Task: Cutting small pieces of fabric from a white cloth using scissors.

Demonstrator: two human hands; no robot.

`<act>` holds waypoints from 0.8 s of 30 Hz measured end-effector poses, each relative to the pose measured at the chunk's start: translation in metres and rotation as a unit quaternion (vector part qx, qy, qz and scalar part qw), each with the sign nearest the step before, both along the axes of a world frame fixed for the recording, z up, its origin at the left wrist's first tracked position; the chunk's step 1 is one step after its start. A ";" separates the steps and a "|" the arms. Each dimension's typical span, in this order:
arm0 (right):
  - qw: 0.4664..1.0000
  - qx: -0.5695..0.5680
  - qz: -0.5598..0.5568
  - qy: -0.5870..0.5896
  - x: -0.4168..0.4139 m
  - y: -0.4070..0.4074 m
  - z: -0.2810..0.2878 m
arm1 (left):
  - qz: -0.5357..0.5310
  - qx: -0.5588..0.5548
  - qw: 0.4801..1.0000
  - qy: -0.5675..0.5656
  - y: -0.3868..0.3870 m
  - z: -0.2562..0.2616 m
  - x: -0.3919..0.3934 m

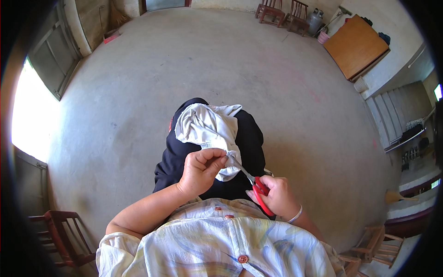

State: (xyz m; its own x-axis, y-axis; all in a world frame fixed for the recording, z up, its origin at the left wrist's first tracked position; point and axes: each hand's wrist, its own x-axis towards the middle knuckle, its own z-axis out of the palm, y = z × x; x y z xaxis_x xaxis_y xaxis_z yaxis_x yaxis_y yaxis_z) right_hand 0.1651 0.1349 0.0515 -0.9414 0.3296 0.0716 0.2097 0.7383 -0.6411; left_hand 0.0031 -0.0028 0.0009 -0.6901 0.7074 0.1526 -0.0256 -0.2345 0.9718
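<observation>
A white cloth garment (211, 121) with a gathered band lies bunched across my lap, over dark trousers (251, 128). My left hand (202, 169) pinches a bit of its edge between thumb and fingertips. In my right hand (278, 194) is a pair of scissors (258, 194) with red handles, thumb and fingers at the loops. The metal blades point up and left, their tips at the cloth beside my left fingertips. Whether the blades are parted at the tips is too small to tell.
Wooden chairs stand at the lower left (65, 239), lower right (372, 244) and far wall (271, 14). A grey gas cylinder (315, 21) and a pink bucket (323, 37) are near a leaning wooden board (356, 46). Concrete floor (121, 86) surrounds me; stairs (391, 110) rise at right.
</observation>
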 end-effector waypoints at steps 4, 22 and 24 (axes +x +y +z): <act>0.999 -0.031 0.007 0.004 0.002 0.002 -0.004 | -0.019 -0.003 1.000 -0.011 -0.001 0.001 -0.001; 0.909 -0.416 -0.014 -0.010 0.013 0.036 0.007 | -0.175 -0.051 0.973 -0.140 -0.004 0.010 -0.012; 0.923 -0.372 -0.047 0.084 -0.002 0.029 0.007 | -0.181 -0.052 0.973 -0.133 -0.003 0.010 -0.010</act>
State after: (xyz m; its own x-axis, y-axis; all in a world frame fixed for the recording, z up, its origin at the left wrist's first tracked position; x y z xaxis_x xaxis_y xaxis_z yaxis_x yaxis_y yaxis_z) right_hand 0.1631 0.1642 0.0582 -0.9021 0.4266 -0.0652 0.1019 0.0638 -0.9927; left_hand -0.0069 -0.0058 0.0111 -0.3989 0.9132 -0.0832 -0.3421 -0.0640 0.9375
